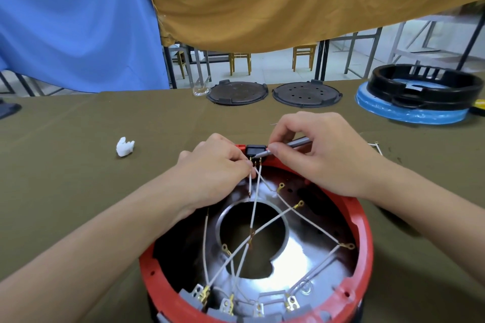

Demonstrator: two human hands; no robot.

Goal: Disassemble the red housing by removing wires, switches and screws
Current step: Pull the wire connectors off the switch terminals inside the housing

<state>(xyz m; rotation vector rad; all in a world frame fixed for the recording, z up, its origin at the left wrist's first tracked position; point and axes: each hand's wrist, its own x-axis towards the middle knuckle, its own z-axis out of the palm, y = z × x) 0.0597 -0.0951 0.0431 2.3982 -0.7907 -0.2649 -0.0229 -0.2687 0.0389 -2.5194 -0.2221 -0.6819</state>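
At far rim of red housing point(364, 231) on table point(78, 178), L hand point(217, 162) fingers pinch white wires point(253, 217) below black switch point(255, 150), R hand point(315, 149) grips grey tool point(296, 143) w/ tip at switch.

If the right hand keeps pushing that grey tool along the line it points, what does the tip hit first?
The right hand aims the grey tool leftward at the black switch on the red housing rim; its tip looks to be already at the switch's terminals, though depth is unclear.
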